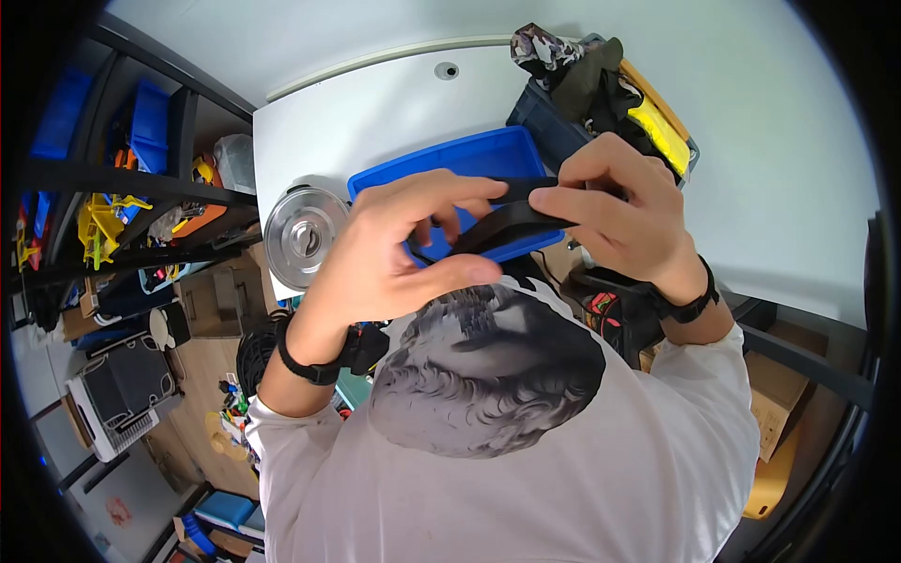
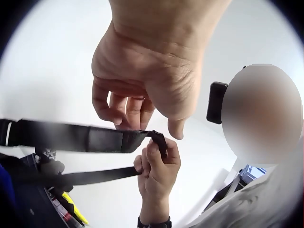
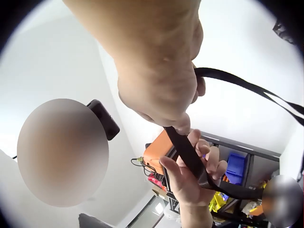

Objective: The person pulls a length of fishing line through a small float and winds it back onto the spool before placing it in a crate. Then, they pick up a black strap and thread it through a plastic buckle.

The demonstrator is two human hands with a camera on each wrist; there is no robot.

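Observation:
A black strap point(image 1: 511, 223) is held up before the chest, above the blue bin. My right hand point(image 1: 633, 211) pinches it between thumb and fingers, and in the left wrist view the strap point(image 2: 107, 138) folds over at that grip. My left hand point(image 1: 389, 230) is at the strap's other side, its thumb spread away from loosely bent fingers. From the right wrist, the strap point(image 3: 190, 156) crosses in front of the left hand's fingers point(image 3: 213, 156), and a further length loops away from the right hand. The loop's far end is hidden.
Below the hands, a blue bin point(image 1: 441, 155) sits on the white table point(image 1: 310, 127), beside a steel pot with a lid point(image 1: 305, 235). A grey crate point(image 1: 544, 117) with dark cloth and a yellow item stands at the back right. Shelves point(image 1: 141, 183) with blue bins line the left.

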